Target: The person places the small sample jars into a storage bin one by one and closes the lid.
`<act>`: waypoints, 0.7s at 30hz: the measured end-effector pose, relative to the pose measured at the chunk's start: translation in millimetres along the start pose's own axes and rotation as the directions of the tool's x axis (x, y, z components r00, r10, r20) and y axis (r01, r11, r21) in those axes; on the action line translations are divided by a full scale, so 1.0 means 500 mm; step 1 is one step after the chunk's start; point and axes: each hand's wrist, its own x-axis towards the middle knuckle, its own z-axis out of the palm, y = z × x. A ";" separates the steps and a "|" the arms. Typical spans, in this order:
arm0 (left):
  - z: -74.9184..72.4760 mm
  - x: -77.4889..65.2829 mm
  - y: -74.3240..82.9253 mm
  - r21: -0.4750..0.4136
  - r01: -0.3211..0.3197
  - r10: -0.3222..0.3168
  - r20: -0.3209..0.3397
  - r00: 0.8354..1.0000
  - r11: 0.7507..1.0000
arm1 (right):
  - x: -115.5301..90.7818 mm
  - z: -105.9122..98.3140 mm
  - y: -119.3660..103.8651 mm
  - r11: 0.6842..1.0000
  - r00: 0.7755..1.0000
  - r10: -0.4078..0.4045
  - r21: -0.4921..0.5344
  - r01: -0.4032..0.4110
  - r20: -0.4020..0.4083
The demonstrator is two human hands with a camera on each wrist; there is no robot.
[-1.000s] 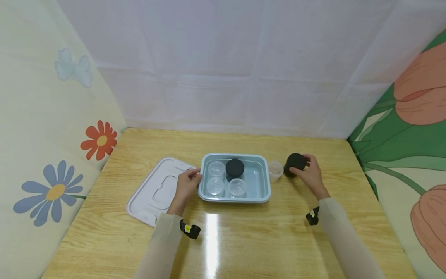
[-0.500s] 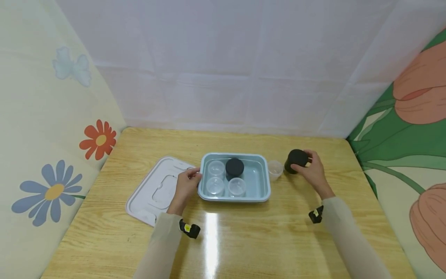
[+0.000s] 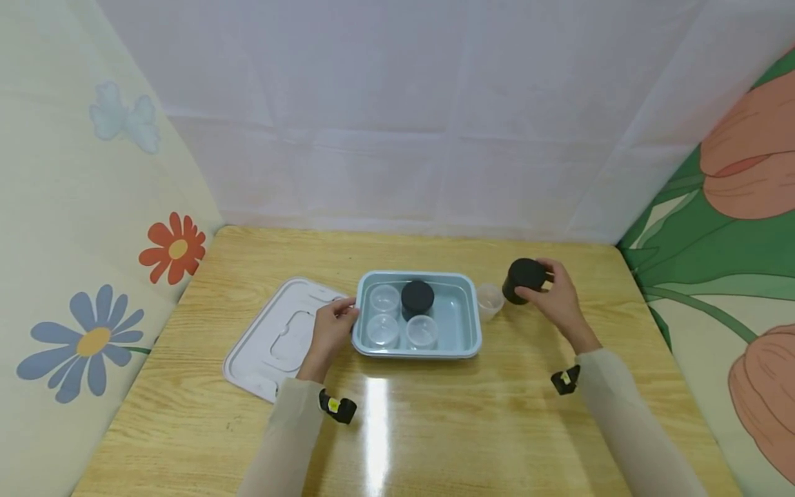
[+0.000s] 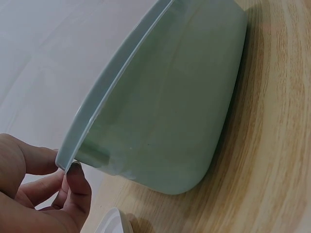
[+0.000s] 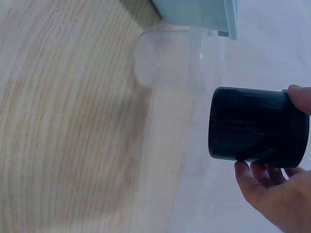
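Jar (image 3: pixel 522 275) at frame right: right hand (image 3: pixel 560 304) pinches it; hold upright, clear of cup (image 3: pixel 489 299). Left hand (image 3: pixel 328 338) pinches tub rim (image 3: pixel 417 354), mid-frame.

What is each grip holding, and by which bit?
The right grip holds a black jar by its sides, near the top. The left grip pinches the tub by its rim, on the left end.

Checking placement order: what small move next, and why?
I'd probably carry the black jar left, over the outside cup, toward the bare right side of the blue tray. The right hand holds the jar above the table, that side has room, and the left hand grips the tray.
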 end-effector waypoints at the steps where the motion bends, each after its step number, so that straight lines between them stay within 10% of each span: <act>1: 0.000 0.000 0.000 -0.001 -0.002 0.002 0.000 1.000 1.000 | 0.000 0.000 -0.004 1.000 1.000 -0.002 -0.002 0.002 0.001; 21: -0.003 0.001 0.000 0.005 -0.007 0.007 0.011 1.000 1.000 | 0.003 0.031 -0.065 0.999 0.998 -0.035 0.015 0.034 0.047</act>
